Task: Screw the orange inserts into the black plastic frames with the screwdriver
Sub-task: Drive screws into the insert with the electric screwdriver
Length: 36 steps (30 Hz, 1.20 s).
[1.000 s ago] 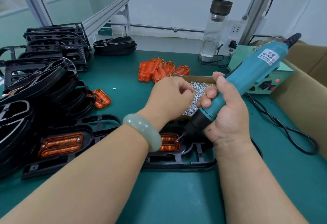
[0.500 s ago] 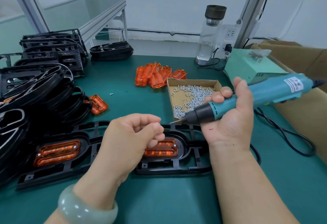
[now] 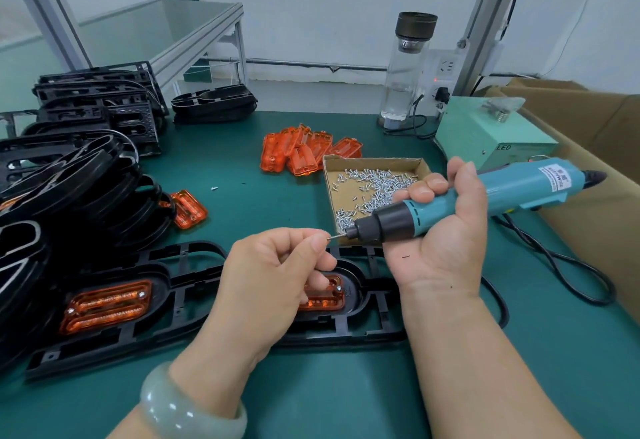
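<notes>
Head view: the left hand (image 3: 277, 282) is curled, thumb and forefinger pinching the bit tip of the screwdriver (image 3: 467, 199); whether a screw sits between them is too small to tell. The right hand (image 3: 446, 234) wraps the screwdriver, held nearly level above the black frame (image 3: 180, 300) on the worktop (image 3: 311, 404). One cardboard tray (image 3: 374, 160) holds screws (image 3: 377, 182), too many to count. Two orange inserts sit in the frame: the left insert (image 3: 107, 305) and the right insert (image 3: 325, 295), half hidden by the left hand.
</notes>
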### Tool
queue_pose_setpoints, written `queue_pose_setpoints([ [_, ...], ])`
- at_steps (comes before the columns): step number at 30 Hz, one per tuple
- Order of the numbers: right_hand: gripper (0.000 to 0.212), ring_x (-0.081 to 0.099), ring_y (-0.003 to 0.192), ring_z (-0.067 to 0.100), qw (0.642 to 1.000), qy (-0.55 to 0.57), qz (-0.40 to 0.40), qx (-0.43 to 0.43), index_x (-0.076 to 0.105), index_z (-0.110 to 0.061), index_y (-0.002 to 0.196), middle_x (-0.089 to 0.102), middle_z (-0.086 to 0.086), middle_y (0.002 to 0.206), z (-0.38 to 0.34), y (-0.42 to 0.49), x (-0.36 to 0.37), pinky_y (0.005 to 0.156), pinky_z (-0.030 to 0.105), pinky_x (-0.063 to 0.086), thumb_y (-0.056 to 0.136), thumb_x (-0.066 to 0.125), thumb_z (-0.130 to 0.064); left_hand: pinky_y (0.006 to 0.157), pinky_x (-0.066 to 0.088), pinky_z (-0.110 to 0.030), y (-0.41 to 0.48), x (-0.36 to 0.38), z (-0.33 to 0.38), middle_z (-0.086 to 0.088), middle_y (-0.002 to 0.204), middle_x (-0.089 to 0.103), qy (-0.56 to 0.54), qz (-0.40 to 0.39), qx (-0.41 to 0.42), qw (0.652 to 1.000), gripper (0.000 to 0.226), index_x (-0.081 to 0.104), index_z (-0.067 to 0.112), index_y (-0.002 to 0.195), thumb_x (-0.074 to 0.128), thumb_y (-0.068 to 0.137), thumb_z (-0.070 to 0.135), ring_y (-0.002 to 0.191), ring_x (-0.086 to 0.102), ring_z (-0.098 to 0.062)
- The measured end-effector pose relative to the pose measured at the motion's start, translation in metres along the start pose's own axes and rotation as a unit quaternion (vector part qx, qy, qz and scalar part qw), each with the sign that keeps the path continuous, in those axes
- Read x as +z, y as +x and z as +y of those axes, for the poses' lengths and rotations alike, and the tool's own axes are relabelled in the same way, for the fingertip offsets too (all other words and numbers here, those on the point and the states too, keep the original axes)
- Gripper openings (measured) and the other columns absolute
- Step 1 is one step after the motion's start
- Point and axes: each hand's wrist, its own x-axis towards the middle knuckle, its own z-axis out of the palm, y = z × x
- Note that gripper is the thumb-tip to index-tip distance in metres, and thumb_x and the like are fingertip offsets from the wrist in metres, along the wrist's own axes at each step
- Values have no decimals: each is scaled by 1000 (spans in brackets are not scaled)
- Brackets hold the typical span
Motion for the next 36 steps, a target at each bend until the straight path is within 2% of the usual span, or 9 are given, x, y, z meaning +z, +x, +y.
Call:
queue_pose_setpoints([
  [3,22,44,45,3,1000,-14,1,-3,56,-22,75,47,-11,58,1,-2,1,56,19,44,97,53,-26,40,39,-12,0,0,0,2,57,67,-2,-2,-3,1000,16,69,14,73,62,87,17,39,51,-2],
  [7,28,45,45,4,1000,-16,-1,-2,59,-23,70,47,-10,58,3,-4,1,55,19,46,98,53,-24,39,38,-12,1,-1,1,1,54,66,-8,-4,-9,1000,20,68,13,69,62,87,18,38,50,-2],
  [11,10,45,47,4,999,-24,-27,-9,51,-23,88,47,-10,60,3,-5,1,56,21,45,97,52,-22,38,37,-13,1,-2,2,-1,51,63,-24,-21,-18,999,29,66,14,60,61,88,19,36,48,-4],
  [16,4,44,47,4,998,-36,-45,-22,51,-23,91,46,-10,59,3,-7,0,58,21,43,93,54,-21,40,37,-13,2,-4,1,-3,48,62,19,-31,-4,999,36,67,18,54,61,88,27,37,47,-5],
  [20,19,43,48,4,997,-47,-58,-28,51,-23,96,46,-10,60,5,-8,0,61,21,41,79,59,-25,41,38,-13,1,-5,0,-5,49,62,42,-32,3,999,34,68,24,57,59,88,30,37,47,-4],
  [24,17,43,47,4,997,-49,-51,-32,52,-22,96,46,-9,60,4,-8,0,60,21,42,81,59,-24,41,38,-14,1,-5,0,-4,48,62,47,-41,-4,998,32,69,22,57,61,86,33,38,46,-5],
  [27,1,43,46,4,998,-38,-36,-27,52,-22,94,45,-10,60,3,-8,-1,57,21,44,94,52,-22,41,37,-13,0,-4,1,-3,47,60,30,-44,0,999,32,68,19,55,63,84,30,37,45,-5],
  [31,10,43,46,3,999,-30,-21,-19,52,-23,89,45,-10,60,3,-8,-2,56,20,45,98,50,-23,40,34,-8,-1,-2,2,3,43,58,10,-23,22,999,32,66,15,53,66,84,20,34,43,-2],
  [36,10,44,46,4,999,-26,-18,-18,51,-23,87,45,-10,60,5,-8,-1,56,21,46,97,51,-23,41,33,-7,0,-1,1,5,42,57,16,-11,36,999,31,67,20,52,67,83,20,34,41,-1],
])
